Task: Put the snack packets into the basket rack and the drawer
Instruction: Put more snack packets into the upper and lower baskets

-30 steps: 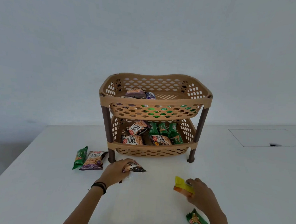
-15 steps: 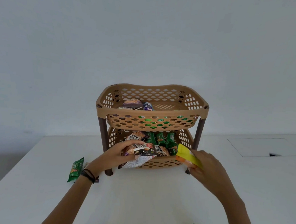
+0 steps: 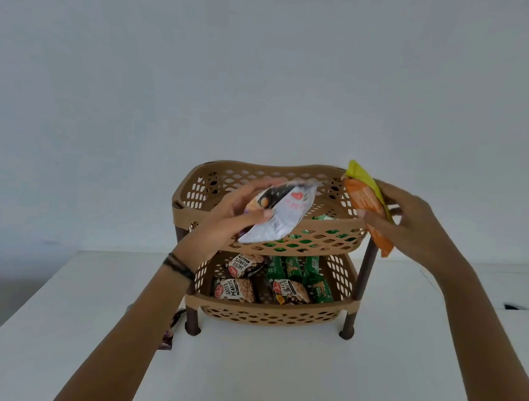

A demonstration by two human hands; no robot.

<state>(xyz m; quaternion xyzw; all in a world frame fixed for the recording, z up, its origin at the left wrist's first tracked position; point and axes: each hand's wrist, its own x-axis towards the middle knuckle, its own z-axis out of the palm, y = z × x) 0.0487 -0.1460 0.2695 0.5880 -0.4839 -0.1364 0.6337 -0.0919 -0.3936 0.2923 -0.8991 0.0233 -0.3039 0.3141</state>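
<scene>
I have a packet in each hand, both up at the top tier of the basket rack [image 3: 190, 215]. My left hand [image 3: 237, 214] pinches a white-and-black peanut packet [image 3: 276, 213], thumb on its face, tilted across the front rim of the upper basket and partly over it. My right hand [image 3: 411, 224] grips an orange-and-yellow packet [image 3: 361, 204] at the rack's right corner, more beside the rim than above it. That is my worry: released from there, it would likely drop outside onto the table [image 3: 276, 373], and the left one could slide off the rim. A knock from either wrist might also shift the light rack. In the lower basket [image 3: 268, 307] I can read "SALTED PEANUTS" on a packet [image 3: 235, 289], beside green packets [image 3: 293, 265] whose print is unreadable. The held packet shows a red logo and a barcode; the rest is blurred. No drawer is in view.
</scene>
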